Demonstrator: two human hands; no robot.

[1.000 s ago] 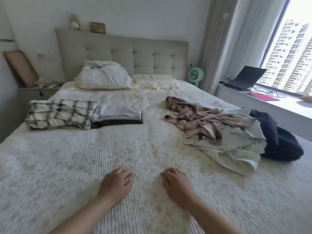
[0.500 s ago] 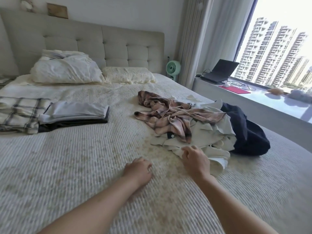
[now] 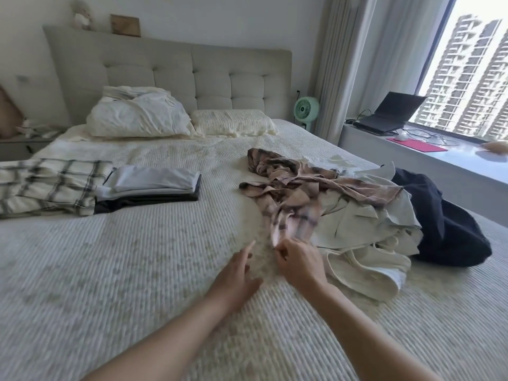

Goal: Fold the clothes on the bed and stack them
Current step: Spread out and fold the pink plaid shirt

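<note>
Plaid shirt (image 3: 299, 193), atop the right-hand pile (image 3: 365, 224): the right hand (image 3: 298, 261) now pinches its near hem, up off the bedspread. Left hand (image 3: 236, 273) reaches in, fingers spread, empty. Next garment's coming out.

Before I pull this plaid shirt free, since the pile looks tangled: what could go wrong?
The pink plaid shirt, pinched at its near edge by the right hand, lies over the cream garment, so pulling may drag that along. The dark garment lies near the bed's right edge and might slide off.
</note>
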